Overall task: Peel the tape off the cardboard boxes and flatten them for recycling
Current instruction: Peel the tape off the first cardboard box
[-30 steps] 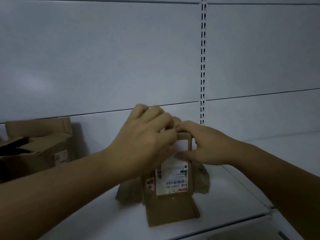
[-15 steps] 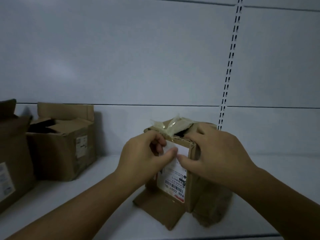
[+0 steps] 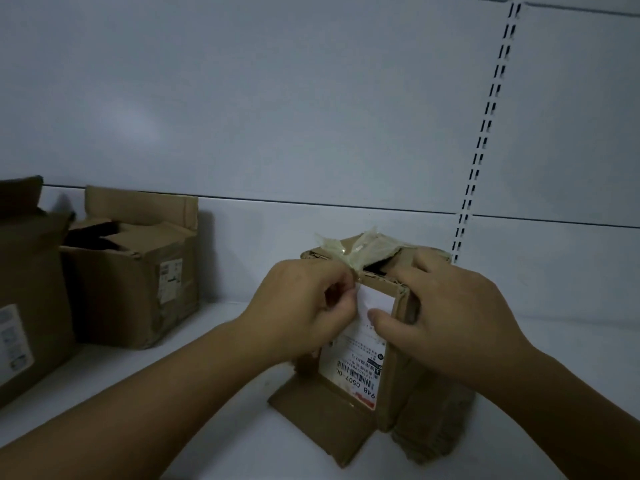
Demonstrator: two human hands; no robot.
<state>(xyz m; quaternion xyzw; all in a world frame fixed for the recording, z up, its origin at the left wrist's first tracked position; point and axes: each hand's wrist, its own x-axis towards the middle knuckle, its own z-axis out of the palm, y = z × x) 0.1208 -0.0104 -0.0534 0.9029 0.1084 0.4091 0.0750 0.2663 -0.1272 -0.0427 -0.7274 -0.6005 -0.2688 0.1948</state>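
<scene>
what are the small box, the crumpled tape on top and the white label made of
The box: brown cardboard, matte, creased and dented, probably corrugated. The tape: thin clear plastic film, it seems; glossy, crumpled, light glints on it. The label: white paper by its look, printed with a barcode and a red strip.

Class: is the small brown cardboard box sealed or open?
Open: the small brown cardboard box shows a dark gap beside lifted crumpled tape.
</scene>
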